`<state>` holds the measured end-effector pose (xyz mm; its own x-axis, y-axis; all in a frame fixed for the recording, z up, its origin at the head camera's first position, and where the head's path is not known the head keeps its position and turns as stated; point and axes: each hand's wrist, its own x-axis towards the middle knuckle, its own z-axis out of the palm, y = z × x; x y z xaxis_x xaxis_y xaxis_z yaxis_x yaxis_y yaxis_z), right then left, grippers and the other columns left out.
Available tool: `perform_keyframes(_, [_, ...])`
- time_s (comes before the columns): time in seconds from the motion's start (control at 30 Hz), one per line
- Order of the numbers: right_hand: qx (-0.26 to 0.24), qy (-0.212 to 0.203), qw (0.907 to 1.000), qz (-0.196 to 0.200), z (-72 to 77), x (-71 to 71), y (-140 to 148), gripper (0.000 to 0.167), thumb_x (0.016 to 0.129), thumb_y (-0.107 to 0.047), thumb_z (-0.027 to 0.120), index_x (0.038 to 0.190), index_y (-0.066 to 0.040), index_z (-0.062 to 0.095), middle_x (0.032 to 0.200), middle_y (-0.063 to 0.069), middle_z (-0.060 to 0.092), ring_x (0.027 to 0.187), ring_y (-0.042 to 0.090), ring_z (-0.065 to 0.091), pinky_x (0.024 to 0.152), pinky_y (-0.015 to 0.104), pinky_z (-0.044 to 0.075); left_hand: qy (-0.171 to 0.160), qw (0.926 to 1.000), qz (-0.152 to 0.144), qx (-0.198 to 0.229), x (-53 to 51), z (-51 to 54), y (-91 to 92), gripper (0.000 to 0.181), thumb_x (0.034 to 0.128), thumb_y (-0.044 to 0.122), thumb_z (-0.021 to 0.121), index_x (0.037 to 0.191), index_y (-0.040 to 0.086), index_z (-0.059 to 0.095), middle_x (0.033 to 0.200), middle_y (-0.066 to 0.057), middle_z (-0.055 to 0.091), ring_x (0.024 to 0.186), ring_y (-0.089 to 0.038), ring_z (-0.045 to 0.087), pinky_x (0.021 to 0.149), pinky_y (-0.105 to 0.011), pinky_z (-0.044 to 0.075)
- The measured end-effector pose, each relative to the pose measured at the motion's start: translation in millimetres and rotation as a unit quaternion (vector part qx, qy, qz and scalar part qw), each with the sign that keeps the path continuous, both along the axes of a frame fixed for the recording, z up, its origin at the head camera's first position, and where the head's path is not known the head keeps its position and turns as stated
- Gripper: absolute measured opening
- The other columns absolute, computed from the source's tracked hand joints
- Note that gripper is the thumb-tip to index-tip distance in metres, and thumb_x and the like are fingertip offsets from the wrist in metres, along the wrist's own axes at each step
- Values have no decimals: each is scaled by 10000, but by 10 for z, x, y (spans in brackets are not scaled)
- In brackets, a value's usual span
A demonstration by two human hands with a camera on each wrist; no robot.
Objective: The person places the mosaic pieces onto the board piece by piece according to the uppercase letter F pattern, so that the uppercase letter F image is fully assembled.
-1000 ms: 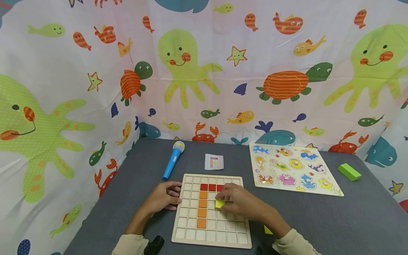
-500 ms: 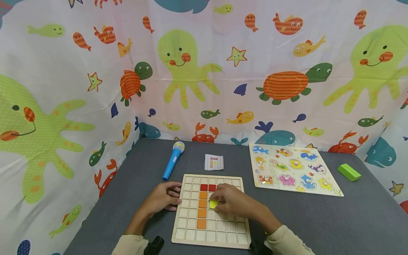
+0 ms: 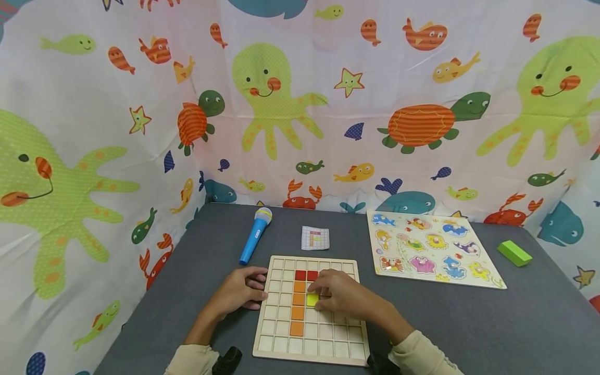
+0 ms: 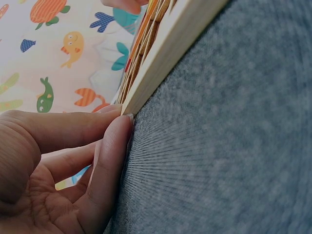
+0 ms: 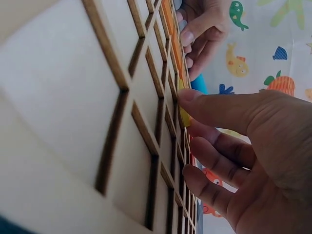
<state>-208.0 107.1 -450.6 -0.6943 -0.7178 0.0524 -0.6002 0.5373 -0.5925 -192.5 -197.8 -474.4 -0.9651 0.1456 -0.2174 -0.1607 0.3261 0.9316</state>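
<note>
A wooden grid board [image 3: 311,345] lies on the grey table, holding a column of orange tiles [image 3: 298,299] and a row of red tiles [image 3: 300,275] along the top. My right hand [image 3: 344,296] pinches a yellow square tile [image 3: 312,300] between thumb and fingers, at a cell just right of the orange column. In the right wrist view the yellow tile [image 5: 184,116] leans against the grid under the thumb; whether it lies fully flat is hard to tell. On the board's left edge, my left hand [image 3: 241,289] grips the rim [image 4: 163,61] with its thumb and finger.
Behind the board are a blue toy microphone [image 3: 254,237] and a small card [image 3: 315,238] with a coloured grid pattern. A sea-animal puzzle board [image 3: 436,250] and a green block [image 3: 514,253] lie to the right. A patterned curtain [image 3: 300,104] hangs behind the table.
The right hand has moved left with the yellow tile, to the cell beside the orange column, and the tile has come down lower there. The left hand has stayed put.
</note>
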Motion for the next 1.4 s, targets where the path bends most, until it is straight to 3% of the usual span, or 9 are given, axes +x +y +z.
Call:
perform_keyframes(0.23, [-29, -30, 10000, -35, -6, 12, -3, 309, 907, -170, 860, 1203, -115, 791, 1059, -30, 689, 895, 86, 593, 802, 242, 545, 15, 10000, 1, -9, -5, 1, 6, 621, 850, -15, 837, 1432, 2, 620, 1197, -145, 634, 903, -195, 685, 670, -396, 672])
perform_keyframes(0.57, [48, -22, 9999, -119, 62, 47, 59, 294, 925, -199, 840, 1198, -104, 784, 1129, -20, 723, 988, 101, 647, 880, 325, 581, -13, 10000, 22, -21, -11, 16, 14, 623, 845, -18, 838, 1428, 0, 620, 1195, -145, 638, 905, -199, 688, 671, -397, 672])
perform_keyframes(0.97, [78, -305, 9986, -418, 127, 156, 352, 311, 949, -255, 820, 1233, -132, 782, 1140, -57, 724, 1014, 115, 632, 894, 334, 580, 9, 10000, 15, -12, -9, 19, 14, 625, 846, -19, 838, 1430, 0, 619, 1198, -148, 635, 903, -196, 691, 673, -396, 672])
perform_keyframes(1.23, [181, -341, 9972, -647, 126, 271, 614, 354, 948, -343, 818, 1247, -157, 778, 1207, -55, 716, 1086, 152, 623, 957, 420, 589, 9, 10000, -27, 26, -6, 9, 3, 628, 848, -12, 841, 1435, 3, 619, 1214, -150, 635, 921, -196, 691, 682, -401, 674])
perform_keyframes(1.4, [215, -354, 9962, -761, 122, 330, 795, 383, 935, -378, 827, 1250, -168, 768, 1111, -83, 674, 967, 111, 591, 823, 303, 566, -11, 10000, -38, 28, 0, 10, -1, 626, 855, -13, 837, 1440, 4, 615, 1216, -152, 632, 925, -198, 691, 683, -402, 673])
